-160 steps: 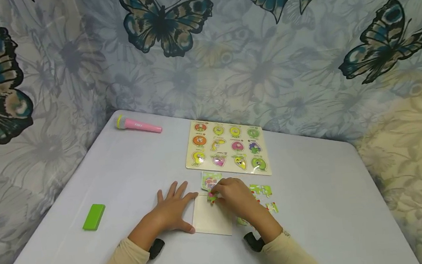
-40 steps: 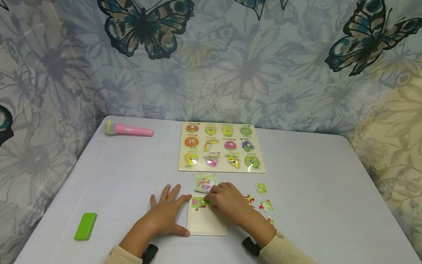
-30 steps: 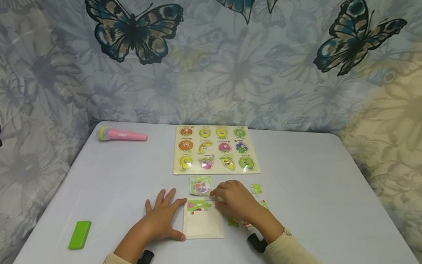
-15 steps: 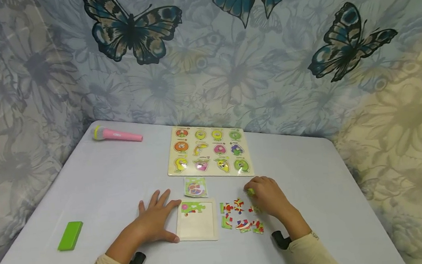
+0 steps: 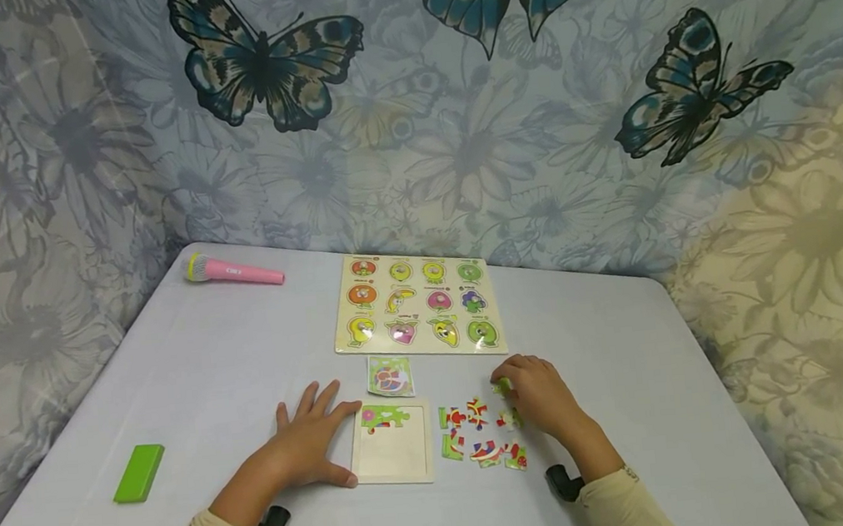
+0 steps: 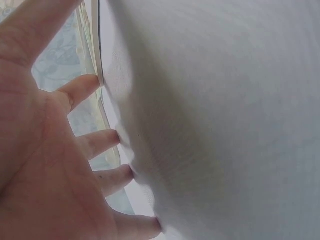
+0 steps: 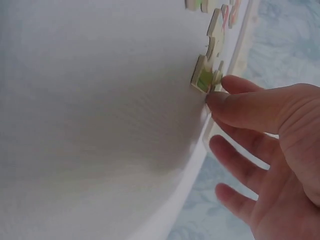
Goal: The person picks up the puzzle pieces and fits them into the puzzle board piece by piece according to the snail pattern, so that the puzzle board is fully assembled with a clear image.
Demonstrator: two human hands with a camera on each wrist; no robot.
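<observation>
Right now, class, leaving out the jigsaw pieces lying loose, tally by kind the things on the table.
Toy microphone: 1
Green block: 1
Fruit peg board: 1
Picture card: 1
Jigsaw tray: 1
Green jigsaw piece pinched by the right hand: 1
Total: 6

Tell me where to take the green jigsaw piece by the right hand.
Pinch the green jigsaw piece by its two opposite edges, coming from above: it lies thin on the table, apart from the other loose pieces, with the right hand at its edge.
</observation>
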